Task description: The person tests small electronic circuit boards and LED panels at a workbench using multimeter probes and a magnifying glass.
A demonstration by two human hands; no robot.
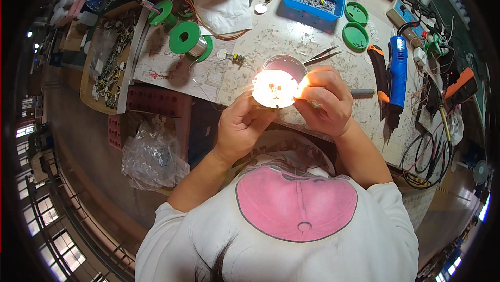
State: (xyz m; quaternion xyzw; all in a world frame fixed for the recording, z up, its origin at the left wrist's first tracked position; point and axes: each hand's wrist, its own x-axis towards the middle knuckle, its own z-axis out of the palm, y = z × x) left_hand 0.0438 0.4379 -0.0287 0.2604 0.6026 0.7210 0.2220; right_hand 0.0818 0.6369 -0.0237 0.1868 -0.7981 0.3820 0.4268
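Note:
Between my hands, a round LED lamp board (274, 88) glows so brightly that its surface details are washed out. My left hand (242, 123) is closed on its lower left edge, thumb and fingers pinched together. On the right edge, my right hand (328, 102) grips it with bent fingers. Just behind the glow shows a round, shallow ring-shaped rim (286, 62); whether it joins the lit board I cannot tell. Metal tweezers (324, 55) lie beyond my right hand. A small circuit board with a yellow component (236, 58) and a white disc rests to the left.
Solder spools with green flanges (186, 38) stand at the left. A blue bin (314, 14) holds small parts. Green round lids (355, 35), an orange-black tool (379, 73), a blue electric screwdriver (398, 73) and looped cables (424, 157) are at the right. A tray (87, 73) of boards sits far left.

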